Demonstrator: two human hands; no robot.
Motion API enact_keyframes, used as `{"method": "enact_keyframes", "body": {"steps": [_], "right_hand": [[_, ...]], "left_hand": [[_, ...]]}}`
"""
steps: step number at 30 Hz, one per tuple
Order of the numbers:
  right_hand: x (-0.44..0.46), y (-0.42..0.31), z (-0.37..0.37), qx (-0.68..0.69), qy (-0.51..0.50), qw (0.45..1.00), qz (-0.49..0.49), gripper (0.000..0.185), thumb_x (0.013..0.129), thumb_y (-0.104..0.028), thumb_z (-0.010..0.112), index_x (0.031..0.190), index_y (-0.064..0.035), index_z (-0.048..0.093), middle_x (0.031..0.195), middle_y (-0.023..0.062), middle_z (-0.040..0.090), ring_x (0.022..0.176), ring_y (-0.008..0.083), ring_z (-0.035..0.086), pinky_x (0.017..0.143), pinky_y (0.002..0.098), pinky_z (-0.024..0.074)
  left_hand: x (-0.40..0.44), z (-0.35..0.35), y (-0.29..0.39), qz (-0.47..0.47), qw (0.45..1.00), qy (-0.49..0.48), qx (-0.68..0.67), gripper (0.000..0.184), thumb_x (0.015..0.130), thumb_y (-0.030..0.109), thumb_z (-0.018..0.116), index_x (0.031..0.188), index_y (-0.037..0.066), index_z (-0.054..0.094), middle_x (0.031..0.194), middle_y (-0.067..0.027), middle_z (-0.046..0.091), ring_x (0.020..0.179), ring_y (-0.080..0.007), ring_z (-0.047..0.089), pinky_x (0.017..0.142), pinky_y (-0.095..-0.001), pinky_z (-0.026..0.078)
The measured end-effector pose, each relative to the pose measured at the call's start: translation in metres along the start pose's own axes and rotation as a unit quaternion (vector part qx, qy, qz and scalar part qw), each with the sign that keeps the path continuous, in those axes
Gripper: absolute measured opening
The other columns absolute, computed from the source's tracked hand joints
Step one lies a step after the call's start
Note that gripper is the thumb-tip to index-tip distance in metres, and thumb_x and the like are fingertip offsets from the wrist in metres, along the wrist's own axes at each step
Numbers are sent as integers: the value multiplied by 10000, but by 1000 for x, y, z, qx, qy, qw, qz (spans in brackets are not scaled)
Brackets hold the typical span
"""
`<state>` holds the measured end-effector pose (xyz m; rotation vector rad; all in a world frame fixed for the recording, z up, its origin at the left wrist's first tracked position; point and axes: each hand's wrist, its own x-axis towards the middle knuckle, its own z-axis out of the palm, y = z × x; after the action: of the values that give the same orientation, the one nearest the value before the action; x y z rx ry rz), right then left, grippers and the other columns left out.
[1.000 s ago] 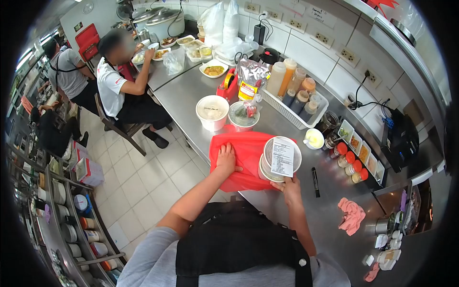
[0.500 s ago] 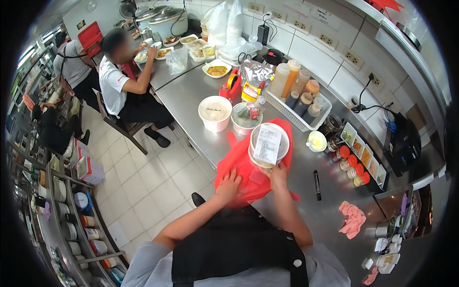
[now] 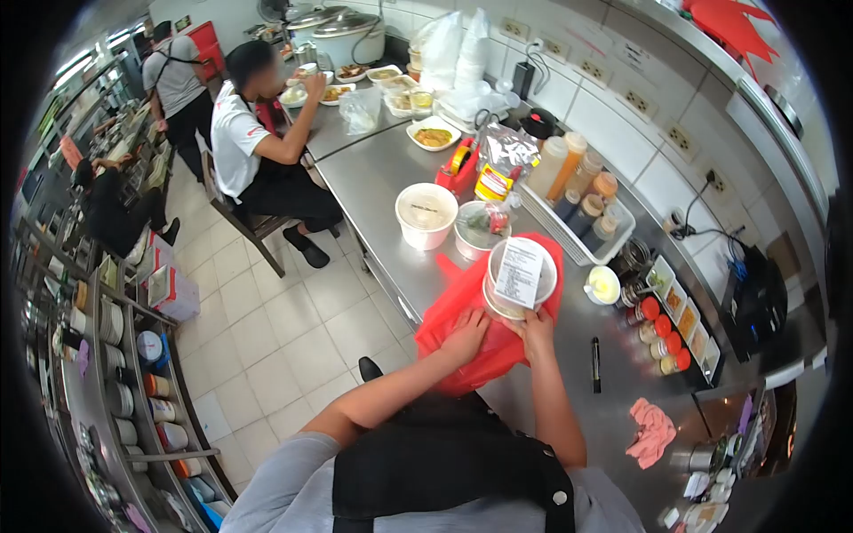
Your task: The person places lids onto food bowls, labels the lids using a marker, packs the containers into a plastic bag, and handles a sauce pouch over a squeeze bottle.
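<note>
Two stacked round containers with clear lids (image 3: 544, 266) sit over a red plastic bag (image 3: 444, 313), and a printed receipt (image 3: 519, 272) lies across the upper lid. My right hand (image 3: 535, 334) grips the near side of the stack. Flat on the bag, just left of the stack, rests my left hand (image 3: 466, 338) with its fingers spread. Beyond the bag stand a lidded white tub (image 3: 426, 217) and a bowl with a small plastic pouch on its lid (image 3: 484, 227).
A sauce bottle basket (image 3: 582, 197), red-capped jars (image 3: 660, 333), a marker (image 3: 596, 364) and a pink cloth (image 3: 650, 433) are on the steel counter. A seated person (image 3: 267, 133) eats at the far left. Shelves (image 3: 151, 391) line the lower left.
The stack was shifted left over the bag, then slightly back right in a turning view. My left hand has moved across the bag, closer to the stack.
</note>
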<state>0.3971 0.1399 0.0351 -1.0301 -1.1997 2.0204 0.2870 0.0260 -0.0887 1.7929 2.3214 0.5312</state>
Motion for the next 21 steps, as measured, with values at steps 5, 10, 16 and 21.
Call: {"method": "enact_keyframes", "body": {"steps": [5,10,16,21], "right_hand": [[6,4,-27,42,45,998,22,296,985,-59,446,1253,67,453,1193,188,578,1016,319,647,813,433,617],[26,6,-42,64,99,993,-30,311,999,-107,460,1258,66,459,1145,202,581,991,335,652,785,450,617],[-18,-41,-44,-517,89,848,-77,374,1007,-244,493,1140,95,577,876,176,680,903,280,695,670,375,565],[-76,-70,41,-342,-183,917,-91,392,955,-267,566,1181,52,603,965,224,692,876,338,697,768,391,537]], "left_hand": [[-17,-64,0,-36,997,-62,-14,845,832,469,671,1490,110,282,1555,-154,224,1349,-375,370,1097,-477,337],[-3,-57,-3,0,996,-85,-18,891,829,357,700,1517,111,191,1574,-162,163,1303,-366,428,1059,-439,392],[-22,-66,6,206,976,47,-54,463,845,141,626,1286,40,527,1396,-172,473,1187,-332,543,1006,-408,450],[-49,-119,21,123,956,175,-199,155,801,-3,575,952,13,605,1131,-155,610,1050,-294,600,867,-382,505]]}}
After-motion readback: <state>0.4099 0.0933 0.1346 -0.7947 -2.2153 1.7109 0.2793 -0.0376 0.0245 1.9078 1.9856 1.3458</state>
